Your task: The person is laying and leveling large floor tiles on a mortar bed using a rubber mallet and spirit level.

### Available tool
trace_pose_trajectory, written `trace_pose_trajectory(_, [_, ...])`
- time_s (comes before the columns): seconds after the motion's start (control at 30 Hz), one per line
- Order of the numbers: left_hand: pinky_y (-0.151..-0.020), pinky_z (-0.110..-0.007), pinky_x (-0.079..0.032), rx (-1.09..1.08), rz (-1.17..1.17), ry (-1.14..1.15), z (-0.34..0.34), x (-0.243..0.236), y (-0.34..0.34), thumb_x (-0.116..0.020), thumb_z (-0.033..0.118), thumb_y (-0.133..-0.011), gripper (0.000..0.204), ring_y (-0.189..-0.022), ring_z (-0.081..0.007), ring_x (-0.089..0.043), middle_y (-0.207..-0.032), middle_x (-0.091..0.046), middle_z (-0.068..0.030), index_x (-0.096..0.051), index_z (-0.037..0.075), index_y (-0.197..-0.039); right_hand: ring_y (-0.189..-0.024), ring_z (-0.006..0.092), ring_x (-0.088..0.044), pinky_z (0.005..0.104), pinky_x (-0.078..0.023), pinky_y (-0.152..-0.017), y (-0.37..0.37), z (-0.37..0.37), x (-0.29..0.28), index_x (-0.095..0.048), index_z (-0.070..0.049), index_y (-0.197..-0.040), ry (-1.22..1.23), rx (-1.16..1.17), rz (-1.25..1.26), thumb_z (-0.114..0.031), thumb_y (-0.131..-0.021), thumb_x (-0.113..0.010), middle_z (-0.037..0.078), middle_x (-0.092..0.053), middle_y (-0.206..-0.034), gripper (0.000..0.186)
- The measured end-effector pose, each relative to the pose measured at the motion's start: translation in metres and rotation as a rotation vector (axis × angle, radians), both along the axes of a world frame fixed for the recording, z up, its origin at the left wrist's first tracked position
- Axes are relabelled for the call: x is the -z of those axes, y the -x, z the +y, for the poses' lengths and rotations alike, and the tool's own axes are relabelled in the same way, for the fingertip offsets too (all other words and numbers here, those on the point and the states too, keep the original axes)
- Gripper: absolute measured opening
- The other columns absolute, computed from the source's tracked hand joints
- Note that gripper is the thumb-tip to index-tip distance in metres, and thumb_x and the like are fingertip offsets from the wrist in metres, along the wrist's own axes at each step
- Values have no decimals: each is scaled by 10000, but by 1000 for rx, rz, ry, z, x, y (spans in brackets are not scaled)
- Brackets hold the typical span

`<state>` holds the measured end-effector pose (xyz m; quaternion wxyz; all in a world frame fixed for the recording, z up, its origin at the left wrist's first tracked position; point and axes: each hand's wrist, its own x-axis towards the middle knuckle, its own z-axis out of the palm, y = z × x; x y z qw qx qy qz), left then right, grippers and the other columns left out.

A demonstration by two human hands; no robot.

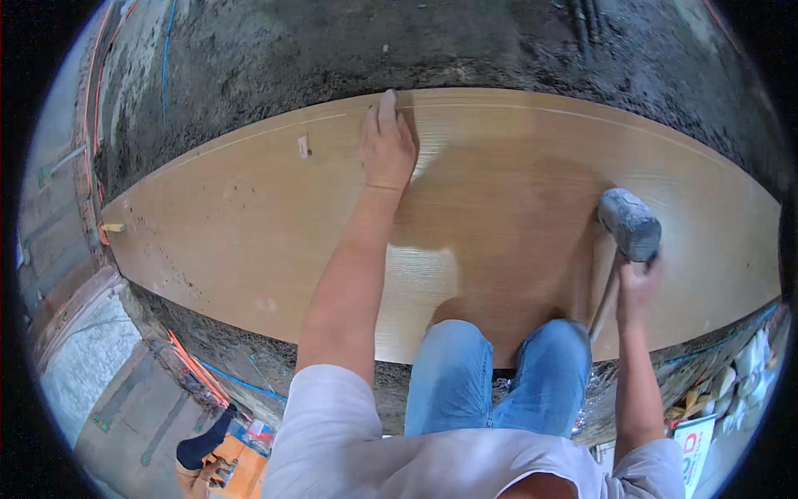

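Observation:
A long wood-grain board (274, 216) lies before me on rough, dark mortar, with my knees at its near edge. My left hand (388, 150) rests on the board near its far edge, its forefinger stretched to that edge. At the right, my right hand (638, 287) grips a rubber mallet, close below its grey, scuffed head (630, 223). The mallet's wooden handle (605, 301) slants down toward my right knee. The mallet is raised above the board, and the hand is slightly blurred.
Rough mortar (449, 41) stretches beyond the board. A small yellow piece (114, 227) sits at its left end. Tiled floor (158, 407) lies lower left, with orange conduits (198, 370) beside it. Another person's arm (204, 445) shows near an orange surface. White bags (748, 366) lie at right.

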<state>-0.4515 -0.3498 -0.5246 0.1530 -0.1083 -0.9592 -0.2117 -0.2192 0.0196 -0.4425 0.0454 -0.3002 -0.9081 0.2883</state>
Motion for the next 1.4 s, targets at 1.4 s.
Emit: trace_pose_trajectory(1.4, [-1076,-402,-299,134,-533,-148,-51,58,-46,-615,482,-819,728,-1256,-316,-442,-1381,-464,-131,-395,70,-1377,-979,276,-628,412,-498,-800,334,-347,75,-738,-90,-839,103,-1137,-145,-145,-685,-660,106,-696,-915,181])
